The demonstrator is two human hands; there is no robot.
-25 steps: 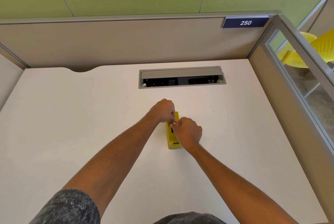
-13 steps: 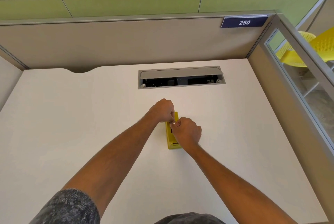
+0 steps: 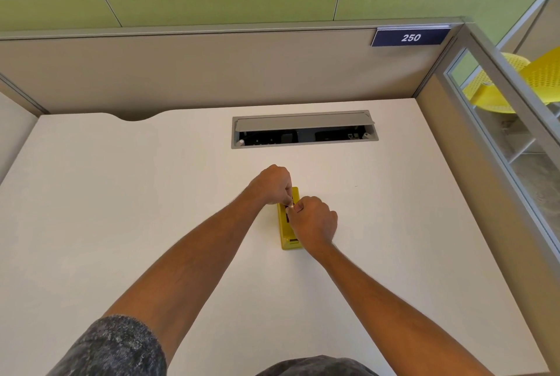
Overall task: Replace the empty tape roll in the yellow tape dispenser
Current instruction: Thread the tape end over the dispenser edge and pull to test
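A person's two bare hands meet over a yellow tape dispenser lying flat near the middle of a white desk, its long side running from near to far. The left hand covers the dispenser's far end and the right hand its middle and right side, leaving the near end and a strip of the left edge in sight. Both hands have their fingers curled in narrow, the fingertips coming together above a dark slot in the dispenser's top. A small pale piece shows between them, too small to identify, and it cannot be told whether the hands pinch it or grip the dispenser itself. A grey mottled sleeve covers the left upper arm at the near edge. Farther back, a grey flap stands open over a cable tray set into the desk. A dark sign reading "250" hangs on the beige partition at far right, and yellow chairs sit beyond a glass panel.
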